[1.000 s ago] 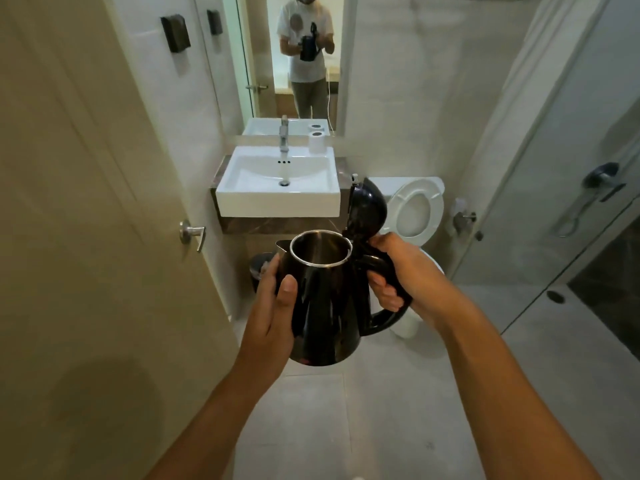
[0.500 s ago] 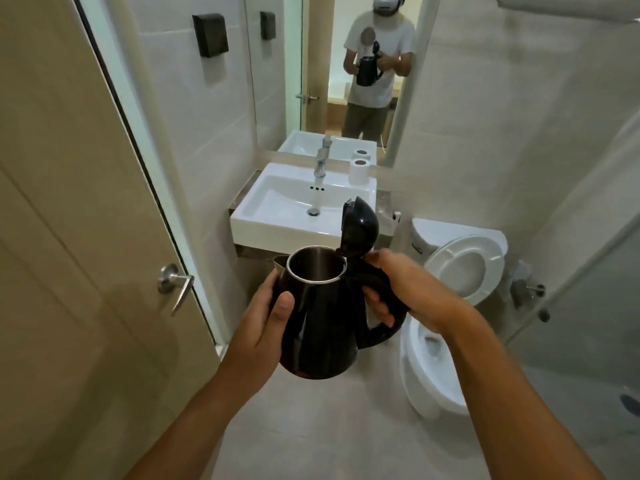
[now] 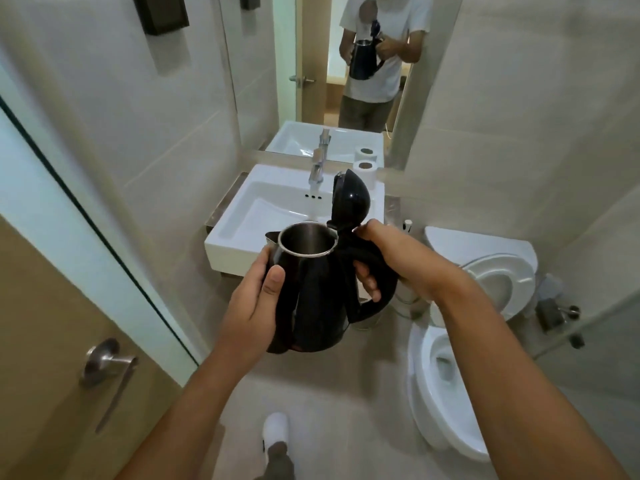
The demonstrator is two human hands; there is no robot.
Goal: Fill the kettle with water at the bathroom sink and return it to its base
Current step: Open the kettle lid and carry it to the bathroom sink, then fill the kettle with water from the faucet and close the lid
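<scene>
Just short of the bathroom sink [image 3: 242, 233], a person carries a black kettle [image 3: 318, 299] in both bare hands. The right hand [image 3: 398, 261] is wrapped around the kettle's handle, fingers curled through it, while the left hand [image 3: 252, 306] presses flat against the body, thumb across the front. The lid [image 3: 351, 199] stands upright and open at the hinge, showing a bare steel interior that looks empty, though the bottom is in shadow. The kettle hangs in the air in front of the white basin, below and ahead of the chrome faucet [image 3: 317, 168]. A toilet roll [image 3: 365, 169] stands on the basin's back edge beside the faucet. To the right, a white toilet [image 3: 446, 393] has its seat raised. A door with a metal lever handle [image 3: 107, 365] stands at left. The mirror [image 3: 360, 57] above reflects the person holding the kettle.
</scene>
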